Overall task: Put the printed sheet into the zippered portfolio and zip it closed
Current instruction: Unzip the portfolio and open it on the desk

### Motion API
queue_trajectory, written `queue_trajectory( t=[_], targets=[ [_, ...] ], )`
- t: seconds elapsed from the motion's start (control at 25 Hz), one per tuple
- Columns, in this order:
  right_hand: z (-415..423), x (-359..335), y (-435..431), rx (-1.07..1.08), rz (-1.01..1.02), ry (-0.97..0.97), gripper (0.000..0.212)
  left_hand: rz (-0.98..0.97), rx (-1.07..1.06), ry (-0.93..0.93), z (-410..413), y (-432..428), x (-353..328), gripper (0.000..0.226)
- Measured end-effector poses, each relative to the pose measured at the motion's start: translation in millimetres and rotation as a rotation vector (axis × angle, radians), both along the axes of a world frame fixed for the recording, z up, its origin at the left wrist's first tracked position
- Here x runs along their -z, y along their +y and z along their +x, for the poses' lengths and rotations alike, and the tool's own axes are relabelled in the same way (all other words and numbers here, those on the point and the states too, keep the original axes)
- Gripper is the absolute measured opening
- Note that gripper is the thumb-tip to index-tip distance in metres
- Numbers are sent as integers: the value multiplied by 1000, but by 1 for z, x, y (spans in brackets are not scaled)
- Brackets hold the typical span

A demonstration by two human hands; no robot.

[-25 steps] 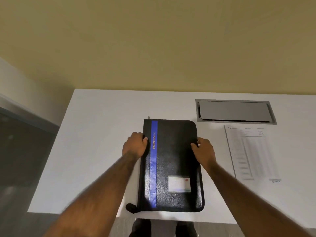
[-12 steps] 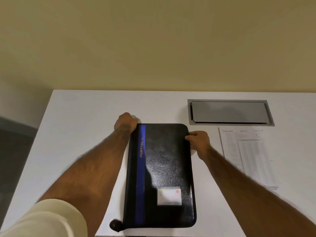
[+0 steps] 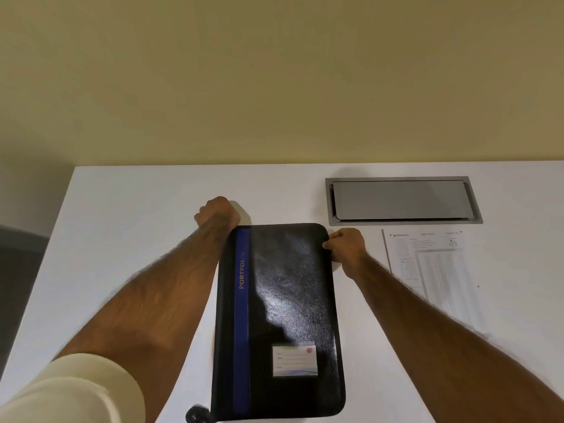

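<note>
Shifted: left hand (image 3: 218, 213) now past the far-left corner of portfolio (image 3: 283, 315), fingers curled, grasp hidden. Right hand (image 3: 346, 247) pinches its right edge. Unzipping likely next; printed sheet (image 3: 433, 270) waits right of portfolio.

Left of the portfolio (image 3: 287, 315) we have a wide run of bare table (image 3: 128, 227), crossed only by our left forearm (image 3: 171, 285). On the right, a narrow bare strip parts the portfolio from the printed sheet (image 3: 436, 270); our right hand (image 3: 346, 247) fills its far end. Beyond, the grey hatch (image 3: 403, 199) lies set into the tabletop, and the wall (image 3: 274, 87) shuts the far side.
</note>
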State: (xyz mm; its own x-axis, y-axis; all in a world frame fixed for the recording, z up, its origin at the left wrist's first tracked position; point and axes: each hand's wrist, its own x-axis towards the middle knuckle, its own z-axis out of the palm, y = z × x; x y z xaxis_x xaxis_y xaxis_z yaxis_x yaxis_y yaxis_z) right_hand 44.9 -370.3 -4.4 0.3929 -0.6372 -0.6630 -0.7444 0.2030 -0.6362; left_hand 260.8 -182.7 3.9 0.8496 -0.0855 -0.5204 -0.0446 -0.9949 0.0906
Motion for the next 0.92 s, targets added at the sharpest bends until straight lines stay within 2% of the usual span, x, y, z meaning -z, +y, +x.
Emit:
queue_trajectory(
  t=[0.28, 0.44, 0.64, 0.8, 0.92],
  targets=[
    [-1, -3, -1, -76, -84, 23, 19, -48, 64, 31, 7, -15, -4, 37],
    [-2, -4, -5, -93, -115, 35, 11, -52, 148, 31, 10, -19, -2, 38],
    [0, -7, -4, -154, -178, 41, 20, 14, 186, -4, 7, -20, -1, 34],
    [2, -6, -2, -178, -238, 71, 5, 64, 355, -32, -6, -35, -5, 34],
    [1, -5, -2, -200, -268, 76, 4, 36, 427, -39, -22, -53, -8, 35]
  ],
)
